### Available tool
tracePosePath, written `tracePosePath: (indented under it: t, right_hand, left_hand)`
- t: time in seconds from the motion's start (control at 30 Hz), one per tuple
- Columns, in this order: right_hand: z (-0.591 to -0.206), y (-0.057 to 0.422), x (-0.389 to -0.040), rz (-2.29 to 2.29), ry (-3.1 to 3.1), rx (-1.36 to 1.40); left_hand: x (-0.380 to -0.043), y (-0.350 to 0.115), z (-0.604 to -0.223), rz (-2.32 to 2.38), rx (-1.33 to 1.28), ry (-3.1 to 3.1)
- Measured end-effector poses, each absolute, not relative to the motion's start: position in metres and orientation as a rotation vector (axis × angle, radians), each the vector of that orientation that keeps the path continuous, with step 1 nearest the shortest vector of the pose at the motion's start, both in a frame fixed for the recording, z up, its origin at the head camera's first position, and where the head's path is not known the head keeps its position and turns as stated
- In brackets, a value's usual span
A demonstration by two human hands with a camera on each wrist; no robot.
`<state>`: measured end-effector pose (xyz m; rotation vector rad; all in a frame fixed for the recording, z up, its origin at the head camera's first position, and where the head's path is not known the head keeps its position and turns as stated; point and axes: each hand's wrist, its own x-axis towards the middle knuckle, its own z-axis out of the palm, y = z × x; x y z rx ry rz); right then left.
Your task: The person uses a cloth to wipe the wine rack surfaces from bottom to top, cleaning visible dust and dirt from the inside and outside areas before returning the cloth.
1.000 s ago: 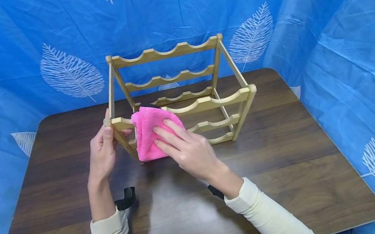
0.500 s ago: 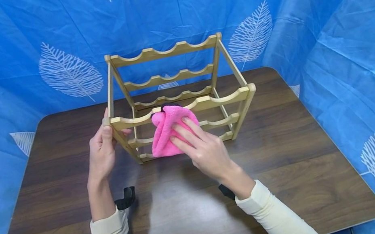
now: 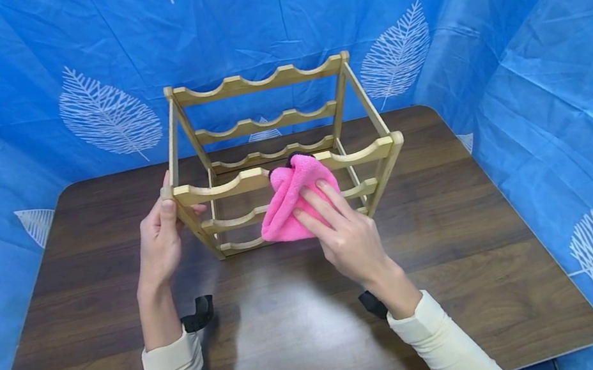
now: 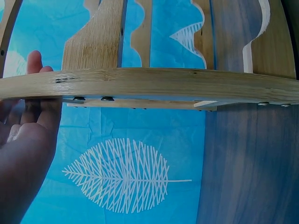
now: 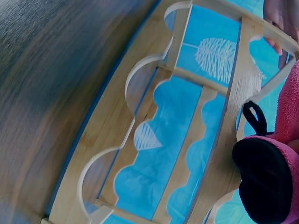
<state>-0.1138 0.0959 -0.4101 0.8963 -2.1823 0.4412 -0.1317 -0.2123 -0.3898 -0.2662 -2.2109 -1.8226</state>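
Note:
A light wooden wine rack (image 3: pixel 238 185) with scalloped rails stands on the table. My left hand (image 3: pixel 161 242) grips its front left post near the top, thumb in front and fingers behind; the left wrist view shows the fingers (image 4: pixel 42 114) around the wood. In my right hand (image 3: pixel 349 241) is a pink cloth (image 3: pixel 299 201) with black edging, draped over the top front rail right of its middle. The right wrist view shows the cloth's black part (image 5: pixel 261 179) against the rail. My right thumb is hidden by the cloth.
The dark wood table (image 3: pixel 462 275) has rounded corners. A blue curtain (image 3: pixel 269 14) with white leaf prints hangs close behind the rack and along both sides. Black wrist straps (image 3: pixel 198 314) stick out near both sleeves.
My right hand has slid the pink cloth rightward along the top front rail, from near the left post to past the middle. My left hand keeps its grip and the rack stays in place.

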Motion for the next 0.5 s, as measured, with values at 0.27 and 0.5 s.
tracePosePath:
  t: [0.27,0.5]
  right_hand:
    - [-0.409,0.11,-0.112,0.467,-2.208,0.865]
    - [-0.412,0.124,-0.112,0.504,-2.177,0.822]
  left_hand:
    - [-0.132,-0.21,-0.393,-1.784,-0.255,-2.195]
    - [-0.133,-0.21,-0.394,-1.792,-0.251,-2.192]
